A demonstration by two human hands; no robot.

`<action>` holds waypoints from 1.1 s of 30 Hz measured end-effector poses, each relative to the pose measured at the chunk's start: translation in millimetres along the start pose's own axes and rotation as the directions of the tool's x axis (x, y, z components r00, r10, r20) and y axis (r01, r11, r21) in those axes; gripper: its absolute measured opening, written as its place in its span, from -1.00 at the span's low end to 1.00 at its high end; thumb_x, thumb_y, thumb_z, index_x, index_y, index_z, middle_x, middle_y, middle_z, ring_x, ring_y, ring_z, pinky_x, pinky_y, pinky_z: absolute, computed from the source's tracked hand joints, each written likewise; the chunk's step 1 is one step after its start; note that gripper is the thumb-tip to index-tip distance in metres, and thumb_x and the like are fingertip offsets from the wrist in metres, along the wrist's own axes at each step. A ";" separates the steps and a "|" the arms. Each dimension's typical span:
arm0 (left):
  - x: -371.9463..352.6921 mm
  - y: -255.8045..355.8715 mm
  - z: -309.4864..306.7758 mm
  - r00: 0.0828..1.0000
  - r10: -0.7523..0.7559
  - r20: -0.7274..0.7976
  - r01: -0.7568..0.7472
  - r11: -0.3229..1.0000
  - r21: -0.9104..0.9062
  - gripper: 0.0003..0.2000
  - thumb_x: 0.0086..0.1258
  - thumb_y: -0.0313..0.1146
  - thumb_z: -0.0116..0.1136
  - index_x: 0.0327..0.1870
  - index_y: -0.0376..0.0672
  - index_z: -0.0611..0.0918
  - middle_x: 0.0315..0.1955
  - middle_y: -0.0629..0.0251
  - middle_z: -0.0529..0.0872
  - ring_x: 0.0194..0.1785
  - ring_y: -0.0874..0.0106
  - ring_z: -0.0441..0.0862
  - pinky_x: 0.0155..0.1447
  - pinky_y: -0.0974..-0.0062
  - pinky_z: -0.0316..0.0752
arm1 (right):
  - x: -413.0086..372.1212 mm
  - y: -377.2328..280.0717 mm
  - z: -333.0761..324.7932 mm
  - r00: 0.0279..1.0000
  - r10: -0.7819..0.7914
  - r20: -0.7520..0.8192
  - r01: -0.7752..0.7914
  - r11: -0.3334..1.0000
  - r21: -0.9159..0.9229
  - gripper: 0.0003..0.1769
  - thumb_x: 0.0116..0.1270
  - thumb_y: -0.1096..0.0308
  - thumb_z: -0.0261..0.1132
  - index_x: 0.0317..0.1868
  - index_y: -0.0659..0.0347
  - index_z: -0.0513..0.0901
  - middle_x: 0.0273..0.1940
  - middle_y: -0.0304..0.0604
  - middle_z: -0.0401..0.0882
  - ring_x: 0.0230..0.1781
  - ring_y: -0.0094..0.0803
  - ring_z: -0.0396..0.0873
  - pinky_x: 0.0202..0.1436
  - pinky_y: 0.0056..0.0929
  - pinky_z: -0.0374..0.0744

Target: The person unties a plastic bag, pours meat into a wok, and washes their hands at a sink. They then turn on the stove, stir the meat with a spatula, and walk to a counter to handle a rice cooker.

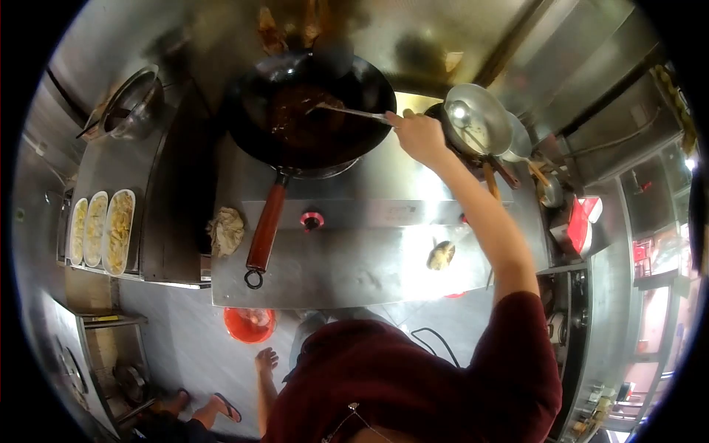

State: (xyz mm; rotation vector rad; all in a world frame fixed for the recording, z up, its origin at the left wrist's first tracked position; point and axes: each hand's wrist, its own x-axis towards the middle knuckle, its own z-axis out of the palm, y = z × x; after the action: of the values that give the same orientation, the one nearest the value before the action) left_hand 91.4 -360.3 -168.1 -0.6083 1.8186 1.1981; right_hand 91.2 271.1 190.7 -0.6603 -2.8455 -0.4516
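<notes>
My right hand point(422, 139) is closed around the handle of a long metal spoon-like utensil point(362, 114), reaching over the right rim of a black wok point(247, 129). The utensil's far end dips into dark brown, glossy liquid point(292, 122), so its head is partly hidden. The wok sits on the stove, and its wooden handle point(267, 229) points toward me with nobody holding it. Down by my side hangs my left hand point(266, 359), holding nothing, its fingers loosely bent and apart. A red bucket point(249, 325) stands on the floor just beyond it.
Pans point(480, 118) are stacked right of the wok. A crumpled cloth point(225, 231) and a small yellowish item point(441, 255) lie on the steel counter point(347, 273). Several oval dishes of food point(118, 231) and metal bowls point(136, 103) are left. Another person's sandaled foot point(227, 407) shows lower left.
</notes>
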 end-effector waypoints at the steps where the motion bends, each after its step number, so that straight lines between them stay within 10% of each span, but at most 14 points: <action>1: -1.0 -8.1 -4.3 1.000 0.005 -0.011 -0.005 1.000 0.000 -0.75 0.23 -0.23 -0.04 -0.15 -0.12 0.52 -0.39 0.32 0.58 -0.38 0.45 0.55 -0.35 0.49 0.41 | 10.2 -8.6 2.4 0.999 0.039 0.006 -0.039 0.999 0.009 -0.64 0.18 0.30 0.10 0.04 -0.06 0.45 -0.33 -0.15 0.48 -0.36 -0.25 0.55 -0.42 -0.34 0.51; 13: 0.5 -68.3 -23.3 0.994 -0.087 0.065 0.087 0.996 0.001 -0.72 0.21 -0.21 -0.02 -0.11 -0.11 0.50 -0.33 0.29 0.58 -0.37 0.41 0.54 -0.34 0.43 0.41 | 35.4 -40.9 1.2 1.000 0.022 -0.012 -0.021 0.995 0.099 -0.57 0.10 0.37 0.13 0.05 0.05 0.43 -0.31 -0.08 0.48 -0.36 -0.22 0.54 -0.36 -0.32 0.53; 29: 12.2 47.2 18.1 0.998 0.048 0.039 -0.051 0.994 0.099 -0.80 0.27 -0.22 -0.10 -0.23 -0.10 0.50 -0.50 0.39 0.55 -0.51 0.52 0.50 -0.48 0.58 0.32 | -76.6 35.3 -58.8 0.995 -0.057 0.078 0.064 0.994 -0.091 -0.57 0.05 0.48 0.09 0.01 0.03 0.47 -0.32 -0.14 0.47 -0.40 -0.25 0.53 -0.37 -0.35 0.51; 33: 20.0 28.4 10.8 0.998 -0.010 0.067 0.005 0.997 0.072 -0.79 0.26 -0.23 -0.08 -0.21 -0.11 0.50 -0.49 0.38 0.56 -0.49 0.50 0.52 -0.48 0.57 0.32 | -85.2 54.6 -76.9 0.991 -0.070 -0.112 0.063 0.996 -0.062 -0.59 0.09 0.38 0.13 0.01 -0.04 0.47 -0.33 -0.21 0.47 -0.41 -0.31 0.55 -0.47 -0.40 0.52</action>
State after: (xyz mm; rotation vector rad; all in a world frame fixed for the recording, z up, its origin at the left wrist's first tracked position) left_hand 63.5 -337.5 -173.2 -0.5277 1.7929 1.1300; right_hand 199.7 258.3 255.5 -0.5328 -2.7614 -0.5667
